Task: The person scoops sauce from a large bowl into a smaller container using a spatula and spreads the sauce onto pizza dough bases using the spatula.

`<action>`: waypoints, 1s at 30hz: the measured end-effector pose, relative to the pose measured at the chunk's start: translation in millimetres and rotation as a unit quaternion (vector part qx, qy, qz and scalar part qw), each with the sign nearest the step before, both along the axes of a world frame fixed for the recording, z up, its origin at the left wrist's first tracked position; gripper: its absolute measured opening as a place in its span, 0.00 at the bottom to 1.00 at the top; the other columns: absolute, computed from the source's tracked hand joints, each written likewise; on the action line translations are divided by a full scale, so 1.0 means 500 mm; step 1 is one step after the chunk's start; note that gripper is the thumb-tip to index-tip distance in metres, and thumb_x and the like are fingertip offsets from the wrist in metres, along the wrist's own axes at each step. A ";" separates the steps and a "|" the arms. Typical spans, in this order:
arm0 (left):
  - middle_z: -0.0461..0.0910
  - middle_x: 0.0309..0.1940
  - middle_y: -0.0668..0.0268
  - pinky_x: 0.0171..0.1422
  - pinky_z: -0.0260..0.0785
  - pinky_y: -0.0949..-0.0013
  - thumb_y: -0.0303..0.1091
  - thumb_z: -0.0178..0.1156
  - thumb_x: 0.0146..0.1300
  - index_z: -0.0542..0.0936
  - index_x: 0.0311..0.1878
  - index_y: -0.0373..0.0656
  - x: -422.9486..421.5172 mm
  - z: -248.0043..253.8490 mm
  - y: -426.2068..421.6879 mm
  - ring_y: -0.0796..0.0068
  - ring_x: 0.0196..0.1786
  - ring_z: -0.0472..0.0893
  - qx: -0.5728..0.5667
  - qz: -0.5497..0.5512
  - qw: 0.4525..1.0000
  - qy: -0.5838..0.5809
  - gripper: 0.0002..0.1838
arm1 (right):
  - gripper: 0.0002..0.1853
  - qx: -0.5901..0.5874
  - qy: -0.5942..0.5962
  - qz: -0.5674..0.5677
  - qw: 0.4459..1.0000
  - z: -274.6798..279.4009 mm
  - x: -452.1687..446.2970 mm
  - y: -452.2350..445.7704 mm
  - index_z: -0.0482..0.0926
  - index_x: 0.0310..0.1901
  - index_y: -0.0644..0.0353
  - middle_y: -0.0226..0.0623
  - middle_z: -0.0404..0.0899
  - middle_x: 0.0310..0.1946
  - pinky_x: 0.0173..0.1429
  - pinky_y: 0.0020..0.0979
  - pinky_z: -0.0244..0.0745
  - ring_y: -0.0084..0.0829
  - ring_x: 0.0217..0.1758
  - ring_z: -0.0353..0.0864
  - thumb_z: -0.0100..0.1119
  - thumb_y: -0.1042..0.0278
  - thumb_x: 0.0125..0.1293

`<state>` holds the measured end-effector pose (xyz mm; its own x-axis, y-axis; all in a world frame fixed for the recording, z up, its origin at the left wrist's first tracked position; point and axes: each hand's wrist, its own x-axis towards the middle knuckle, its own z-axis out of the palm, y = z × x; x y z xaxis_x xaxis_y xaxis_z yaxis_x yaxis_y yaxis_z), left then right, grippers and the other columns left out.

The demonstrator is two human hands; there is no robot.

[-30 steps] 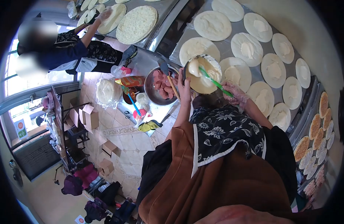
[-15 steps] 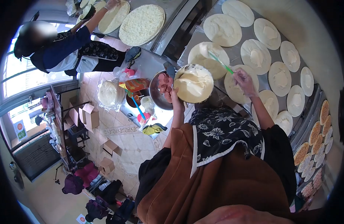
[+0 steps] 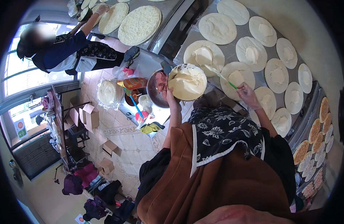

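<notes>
My left hand (image 3: 172, 98) grips the near rim of a round bowl (image 3: 190, 98) of thick pale cream (image 3: 188, 83), tilted towards me. My gloved right hand (image 3: 248, 96) is closed around the green handle of a spatula (image 3: 228, 81). The spatula's cream-smeared head lies between the bowl and the flat dough rounds. Just beyond it, one dough round (image 3: 216, 51) carries a mound of cream. Below the spatula is another dough round (image 3: 226, 71) with cream in its middle.
Several cream-topped dough rounds (image 3: 276, 75) cover the metal table (image 3: 231, 52). Topped flatbreads (image 3: 301, 153) sit at far right. Left of my bowl, a metal bowl (image 3: 153, 89) holds reddish pieces, beside a bag of dough rounds (image 3: 108, 92). A co-worker (image 3: 60, 52) works at another table (image 3: 160, 26).
My right hand has drawn the spatula back from the far dough round, where a mound of cream now lies. The bowl has shifted slightly left.
</notes>
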<state>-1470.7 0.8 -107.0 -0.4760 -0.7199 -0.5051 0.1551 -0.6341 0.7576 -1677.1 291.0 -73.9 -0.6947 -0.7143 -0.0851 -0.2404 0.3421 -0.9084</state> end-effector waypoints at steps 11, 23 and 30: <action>0.63 0.63 0.57 0.65 0.54 0.70 0.37 0.50 0.60 0.62 0.63 0.33 -0.106 0.099 0.111 0.68 0.62 0.65 -0.323 -0.067 0.938 -0.111 0.29 | 0.07 -0.004 -0.020 0.038 0.999 0.132 0.049 -0.032 0.69 0.40 0.57 0.27 0.70 0.14 0.21 0.25 0.65 0.21 0.15 0.71 0.48 0.64 0.68; 0.71 0.52 0.60 0.58 0.60 0.72 0.38 0.49 0.58 0.65 0.59 0.34 -0.147 0.191 0.156 0.72 0.52 0.71 -0.222 -0.095 0.970 0.003 0.27 | 0.07 -0.028 -0.611 -0.014 0.791 0.139 0.053 -0.010 0.65 0.40 0.49 0.26 0.65 0.14 0.08 0.16 0.42 0.12 0.07 0.51 0.48 0.58 0.68; 0.72 0.52 0.63 0.64 0.55 0.66 0.48 0.54 0.55 0.68 0.56 0.39 -0.203 0.112 0.077 0.67 0.56 0.69 0.007 -0.066 0.996 0.065 0.28 | 0.07 -0.106 -0.527 -0.024 0.843 0.125 0.028 -0.047 0.65 0.41 0.49 0.26 0.65 0.14 0.07 0.17 0.44 0.15 0.06 0.55 0.50 0.61 0.67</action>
